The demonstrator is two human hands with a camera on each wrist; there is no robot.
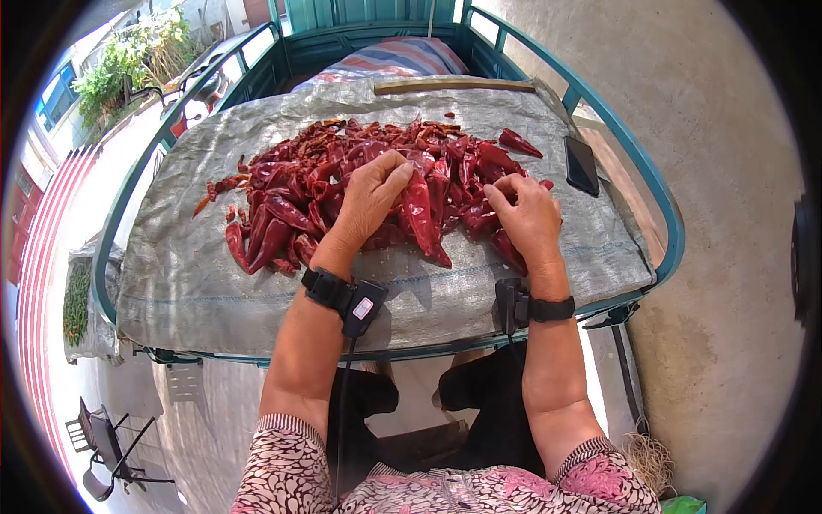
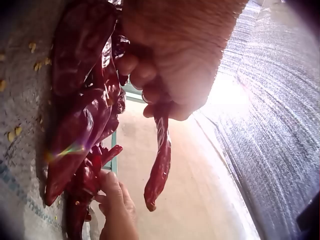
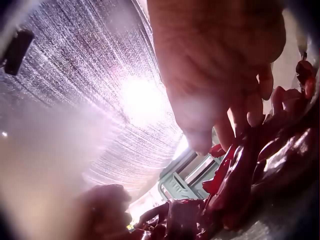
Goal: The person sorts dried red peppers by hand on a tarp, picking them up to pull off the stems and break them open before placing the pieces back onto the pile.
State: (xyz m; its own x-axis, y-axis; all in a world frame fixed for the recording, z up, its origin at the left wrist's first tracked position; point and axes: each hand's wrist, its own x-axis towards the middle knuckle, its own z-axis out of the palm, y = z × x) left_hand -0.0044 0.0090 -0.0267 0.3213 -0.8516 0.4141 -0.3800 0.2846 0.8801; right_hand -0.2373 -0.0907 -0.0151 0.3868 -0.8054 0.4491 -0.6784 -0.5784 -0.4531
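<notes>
A heap of dried red chili peppers is spread over a grey woven sheet. My left hand pinches one long chili pepper by its upper end, and its tip hangs down in the left wrist view. At the heap's right side, my right hand bends over the peppers with thumb and forefinger apart. The right wrist view has its fingers reaching down to glossy peppers, with their tips partly hidden.
A black phone lies on the sheet's right edge. Teal rails of a cart bed surround the sheet, and a wooden strip lies across its back. Behind it is a striped cloth bundle. Loose seeds dot the sheet.
</notes>
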